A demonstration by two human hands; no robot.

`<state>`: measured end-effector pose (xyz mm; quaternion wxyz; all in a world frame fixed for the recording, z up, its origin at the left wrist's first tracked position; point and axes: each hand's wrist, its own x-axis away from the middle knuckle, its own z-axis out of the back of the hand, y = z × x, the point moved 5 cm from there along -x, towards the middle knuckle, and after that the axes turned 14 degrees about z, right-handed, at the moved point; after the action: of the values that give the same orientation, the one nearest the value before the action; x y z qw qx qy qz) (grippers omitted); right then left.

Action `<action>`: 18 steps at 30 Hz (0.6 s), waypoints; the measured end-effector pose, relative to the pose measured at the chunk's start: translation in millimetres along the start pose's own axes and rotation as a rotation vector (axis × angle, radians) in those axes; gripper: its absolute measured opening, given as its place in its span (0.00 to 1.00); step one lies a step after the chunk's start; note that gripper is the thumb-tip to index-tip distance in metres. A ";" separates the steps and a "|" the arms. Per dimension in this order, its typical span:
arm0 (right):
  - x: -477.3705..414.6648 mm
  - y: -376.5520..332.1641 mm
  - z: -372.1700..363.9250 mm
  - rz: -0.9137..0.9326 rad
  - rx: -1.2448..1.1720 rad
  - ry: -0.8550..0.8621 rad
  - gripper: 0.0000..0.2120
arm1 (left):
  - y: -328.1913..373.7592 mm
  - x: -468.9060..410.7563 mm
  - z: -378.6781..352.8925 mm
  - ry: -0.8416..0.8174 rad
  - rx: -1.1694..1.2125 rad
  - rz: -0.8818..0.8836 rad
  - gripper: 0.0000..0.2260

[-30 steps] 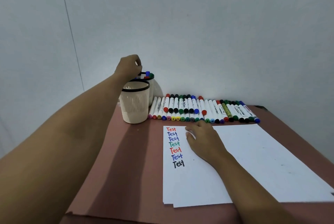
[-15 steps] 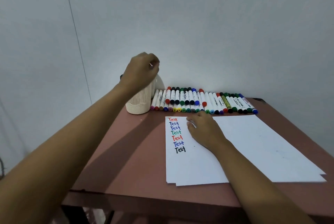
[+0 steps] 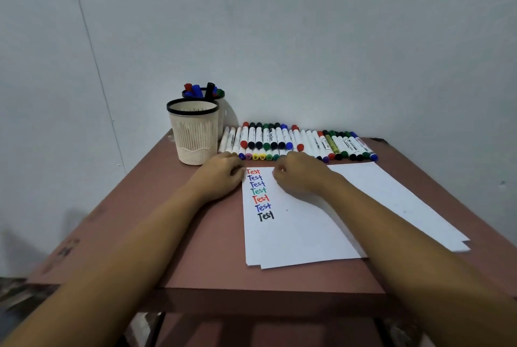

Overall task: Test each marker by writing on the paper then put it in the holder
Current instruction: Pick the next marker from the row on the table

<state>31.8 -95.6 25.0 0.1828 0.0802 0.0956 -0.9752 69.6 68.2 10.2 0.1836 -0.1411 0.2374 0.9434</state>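
7 test words are on the paper (image 3: 307, 234), so 1 marker is best taken singly from the marker row (image 3: 279, 139) just behind it; whether the curled fingers of the left hand (image 3: 221, 176) or right hand (image 3: 298, 177) grip any cannot be told.

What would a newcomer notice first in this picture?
The long row of markers across the far side of the table, just behind the white paper. Next, the column of coloured "Test" words at the paper's left edge, its top between the left hand and right hand. More markers stand in the rear holder.
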 end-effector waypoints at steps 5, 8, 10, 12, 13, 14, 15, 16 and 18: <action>-28.0 40.0 21.3 -0.196 -0.017 0.204 0.09 | -2.3 -2.0 -2.2 -0.021 -0.003 0.024 0.12; -34.4 55.5 19.6 -0.326 0.018 0.241 0.08 | -3.5 -2.1 -2.9 -0.019 0.014 0.016 0.12; -38.1 63.2 16.8 -0.385 0.063 0.247 0.09 | -4.5 -2.2 -3.2 -0.013 0.026 0.013 0.12; -42.0 68.8 14.2 -0.429 0.085 0.229 0.14 | -5.1 -2.1 -3.6 -0.011 0.030 0.005 0.12; -43.4 70.1 13.0 -0.443 0.093 0.220 0.15 | -4.9 -1.9 -3.5 -0.011 0.040 0.001 0.13; -45.6 71.5 11.3 -0.448 0.093 0.214 0.15 | -4.7 -1.8 -3.2 -0.014 0.051 -0.001 0.14; -47.6 72.2 10.4 -0.448 0.096 0.220 0.14 | -4.3 -1.9 -2.8 -0.017 0.061 0.000 0.14; -50.0 72.9 9.5 -0.444 0.102 0.227 0.13 | -3.9 -2.1 -2.5 -0.022 0.066 0.005 0.14; -51.3 70.7 9.4 -0.443 0.097 0.249 0.10 | -2.9 -2.8 -1.7 -0.025 0.067 0.015 0.13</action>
<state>104.1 -144.8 32.8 -0.0522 0.1853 0.0858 -0.9775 73.6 69.0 8.6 0.1842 -0.1215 0.2676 0.9379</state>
